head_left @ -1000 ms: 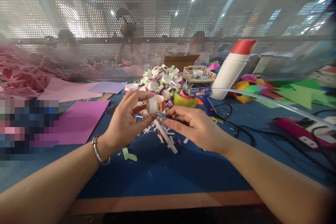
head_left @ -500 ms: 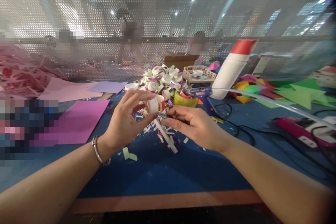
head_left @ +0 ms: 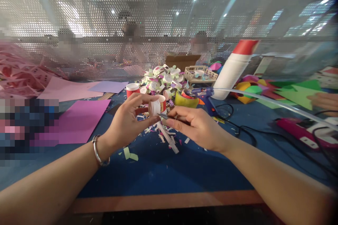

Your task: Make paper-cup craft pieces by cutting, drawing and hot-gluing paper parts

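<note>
Pinching a small white-and-red cup [head_left: 157, 107] in your left hand [head_left: 126, 123] while your right hand [head_left: 195, 124] grips a thin metal tool [head_left: 164, 115] against it.

Your left thumb and fingertips press on the cup's rim and side, holding it above the blue table [head_left: 169, 172] with its mouth turned toward you; your right fingers close around the tool, its tip touching the cup's lower edge. Just below lie paper scraps [head_left: 161, 135] and a white strip [head_left: 167, 137]. Behind the cup sits a heap of cut cups [head_left: 163, 79], with a yellow tape roll [head_left: 186, 100], a blue glue gun [head_left: 203, 95] and a white bottle [head_left: 232, 70] to the right, purple paper [head_left: 79, 119] to the left. Both forearms reach in from the near edge, wrists angled inward, a bracelet [head_left: 98, 151] on your left wrist.
</note>
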The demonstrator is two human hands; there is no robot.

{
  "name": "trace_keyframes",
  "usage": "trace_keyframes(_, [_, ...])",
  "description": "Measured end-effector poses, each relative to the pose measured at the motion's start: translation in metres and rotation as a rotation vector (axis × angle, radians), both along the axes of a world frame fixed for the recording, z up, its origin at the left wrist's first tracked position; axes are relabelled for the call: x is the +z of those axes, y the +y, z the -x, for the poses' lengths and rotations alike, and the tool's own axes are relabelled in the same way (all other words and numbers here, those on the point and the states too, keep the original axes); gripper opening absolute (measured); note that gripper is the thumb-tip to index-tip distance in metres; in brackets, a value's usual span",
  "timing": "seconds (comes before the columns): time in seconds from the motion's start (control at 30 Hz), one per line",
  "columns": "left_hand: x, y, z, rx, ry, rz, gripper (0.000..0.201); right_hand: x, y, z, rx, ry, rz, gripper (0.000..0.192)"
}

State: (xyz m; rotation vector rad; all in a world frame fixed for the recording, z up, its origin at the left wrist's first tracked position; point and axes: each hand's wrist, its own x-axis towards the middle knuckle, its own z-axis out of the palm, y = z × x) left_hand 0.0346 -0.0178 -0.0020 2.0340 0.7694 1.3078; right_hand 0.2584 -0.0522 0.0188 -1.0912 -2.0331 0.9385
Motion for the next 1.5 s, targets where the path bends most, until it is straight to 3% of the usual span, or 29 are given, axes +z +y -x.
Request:
trace_keyframes(0.23, [0.005,-0.001,-0.002,-0.172,-0.110,0.328,0.049,0.002,0.000,0.000,0.018,-0.002,-0.018,0.023])
trace_keyframes(0.4, [0.007,-0.005,-0.004,-0.197,-0.096,0.493,0.051,0.001,0.000,-0.001,0.001,-0.063,-0.045,0.025])
trace_keyframes(0.47, [0.006,-0.006,-0.004,-0.119,-0.055,0.399,0.048,0.000,0.000,-0.001,-0.004,-0.077,-0.043,0.026])
trace_keyframes(0.6, [0.006,-0.010,-0.001,0.195,0.140,-0.110,0.043,-0.004,0.001,-0.001,-0.003,-0.084,-0.032,0.027])
trace_keyframes(0.67, [0.008,-0.013,0.000,0.276,0.229,-0.287,0.043,-0.005,0.001,0.000,-0.007,-0.089,-0.041,0.027])
trace_keyframes(0.73, [0.011,-0.014,0.000,0.308,0.281,-0.345,0.040,-0.006,0.002,0.001,-0.014,-0.106,-0.064,0.025])
trace_keyframes(0.83, [0.010,-0.013,0.001,0.325,0.324,-0.289,0.036,-0.007,0.002,0.003,-0.028,-0.141,-0.089,0.026])
trace_keyframes(0.93, [0.003,-0.008,0.000,0.271,0.292,-0.143,0.037,-0.006,-0.001,0.005,-0.025,-0.137,-0.085,0.026])
trace_keyframes(1.13, [-0.007,0.001,-0.003,-0.009,-0.004,0.261,0.044,-0.001,0.002,0.000,-0.056,-0.046,-0.028,0.030])
trace_keyframes(1.5, [-0.005,-0.001,-0.005,-0.177,-0.072,0.271,0.044,0.001,0.007,-0.003,-0.038,0.032,0.086,0.032])
